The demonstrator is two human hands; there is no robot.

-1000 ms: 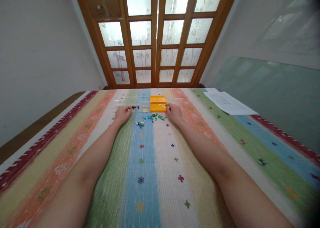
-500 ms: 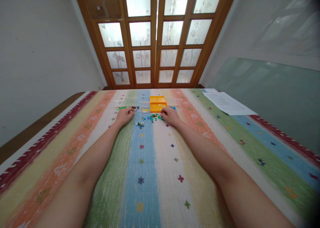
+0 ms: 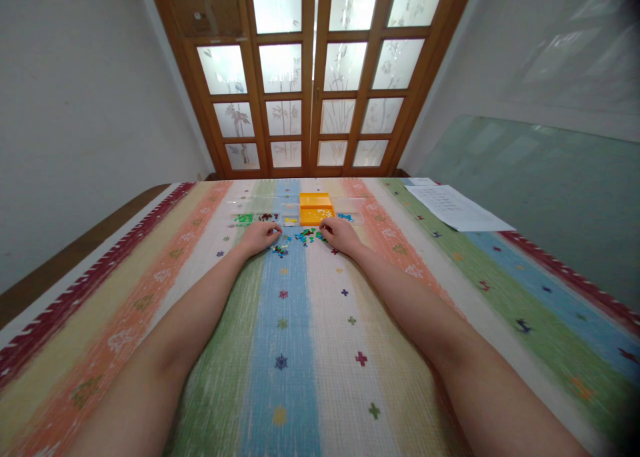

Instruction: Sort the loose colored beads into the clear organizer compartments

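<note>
Small mixed-colour pieces lie in a loose pile [image 3: 307, 235] on the tablecloth, with a smaller cluster [image 3: 280, 251] nearer me to the left. My left hand [image 3: 261, 237] rests at the edge of that cluster, its fingers curled together; what they hold, if anything, is too small to make out. At the pile's right edge is my right hand [image 3: 341, 234], thumb and fingers pinched in front of the orange box [image 3: 315, 199]. This open box contains white pieces. Clear compartments beside it hold green pieces [image 3: 244, 219], dark red pieces [image 3: 269, 217], yellow pieces [image 3: 291, 221] and blue pieces [image 3: 345, 217].
A striped tablecloth [image 3: 283, 390] covers the table. Printed paper sheets [image 3: 450, 207] lie at the back right, beside a pale glass panel [image 3: 540, 197]. Wooden doors with frosted panes [image 3: 315, 90] stand beyond the far edge.
My left hand has moved right and slightly nearer, away from the dark red pieces to the small cluster, uncovering the green and dark red compartments. My right hand has shifted slightly left.
</note>
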